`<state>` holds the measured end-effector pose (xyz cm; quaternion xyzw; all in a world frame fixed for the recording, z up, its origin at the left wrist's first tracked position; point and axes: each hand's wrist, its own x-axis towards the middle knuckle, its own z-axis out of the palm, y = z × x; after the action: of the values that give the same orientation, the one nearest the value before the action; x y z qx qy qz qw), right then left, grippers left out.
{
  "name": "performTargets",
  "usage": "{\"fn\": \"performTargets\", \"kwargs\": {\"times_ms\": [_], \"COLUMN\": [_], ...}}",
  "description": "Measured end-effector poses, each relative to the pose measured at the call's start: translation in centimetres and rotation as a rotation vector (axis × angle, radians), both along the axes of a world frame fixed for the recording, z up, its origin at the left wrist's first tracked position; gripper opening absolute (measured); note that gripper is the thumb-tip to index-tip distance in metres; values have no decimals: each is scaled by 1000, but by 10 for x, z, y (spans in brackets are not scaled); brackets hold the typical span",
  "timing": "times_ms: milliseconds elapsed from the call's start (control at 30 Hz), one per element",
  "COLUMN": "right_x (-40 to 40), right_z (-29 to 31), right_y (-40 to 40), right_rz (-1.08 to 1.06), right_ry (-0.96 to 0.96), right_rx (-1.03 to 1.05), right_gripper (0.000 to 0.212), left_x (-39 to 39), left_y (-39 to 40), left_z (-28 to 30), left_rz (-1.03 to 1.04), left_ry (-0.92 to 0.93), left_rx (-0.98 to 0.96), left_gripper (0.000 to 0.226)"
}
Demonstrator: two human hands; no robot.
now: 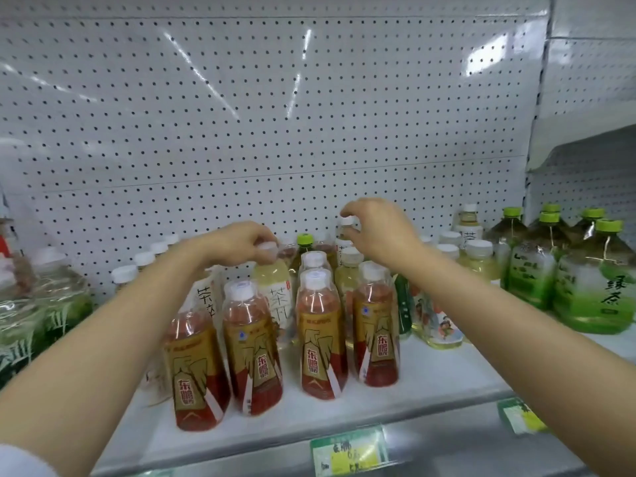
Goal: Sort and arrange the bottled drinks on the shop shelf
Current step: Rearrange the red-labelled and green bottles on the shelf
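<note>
A white pegboard back panel is rising behind a white shop shelf, seen from the head camera, with green price tags clipped along its front edge.

Both hands are reaching over the front rows toward the back of the shelf. The left hand is pinching the white cap of a pale tea bottle standing upright just below its fingers; the right hand is curling its fingers round the cap of a taller pale bottle nearer the back panel. Each bottle's long axis is running vertical — so a straight lift looks likely to clear the neighbours.

Four red drink bottles are standing along the front edge, touching or nearly so. Large green tea bottles are crowding the shelf's right end — more green-labelled ones are sitting at the left end.
</note>
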<state>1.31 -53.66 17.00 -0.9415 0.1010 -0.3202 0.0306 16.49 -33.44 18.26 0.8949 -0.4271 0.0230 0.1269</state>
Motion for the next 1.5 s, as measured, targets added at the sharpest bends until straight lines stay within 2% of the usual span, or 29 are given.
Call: {"fn": "performTargets", "kwargs": {"times_ms": [100, 200, 300, 400, 500, 633, 733, 833, 933, 1033, 1300, 1400, 1500], "right_x": [27, 50, 61, 62, 59, 45, 28, 4, -29, -59, -122, -140, -149], "right_z": [13, 8, -7, -15, -16, -1, 22, 49, 70, 71, 19, -4, -31], "right_y": [-20, -25, -29, -30, -31, -36, -44, -48, -45, -41, -68, -90, -119], "right_rz": [-42, -37, -14, -10, -6, 86, 178, 328, 423, 443, 343, 268, 228], "right_ry": [300, 531, 580, 445, 332, 113, -146, -460, -658, -732, -679, -643, -628], "right_rx": [117, 151, 227, 390, 449, 512, 604, 831, 896, 864, 752, 656, 668], "right_gripper": [46, 59, 65, 63, 65, 54, 49, 41, 32, 25, 20, 18, 19], "left_x": [0, -2, -6, -11, -14, -24, -42, -67, -90, -111, -170, -186, -195], "left_y": [15, 24, 26, 24, 21, 17, 9, -2, -12, -24, -101, -140, -179], "left_z": [14, 24, 28, 29, 31, 45, 62, 74, 79, 76, 21, -7, -39], "left_rz": [57, 86, 94, 103, 108, 80, 28, -66, -202, -259, -342, -307, -257], "left_ry": [51, 88, 125, 113, 94, 56, 31, 17, 41, 109, 304, 295, 280], "left_rx": [-187, -383, -546, -706, -854, -1072, -1243, -1425, -1567, -1594, -1456, -1380, -1288], "left_gripper": [37, 32, 32, 34, 37, 40, 45, 35, 37, 38, 34, 34, 38]}}
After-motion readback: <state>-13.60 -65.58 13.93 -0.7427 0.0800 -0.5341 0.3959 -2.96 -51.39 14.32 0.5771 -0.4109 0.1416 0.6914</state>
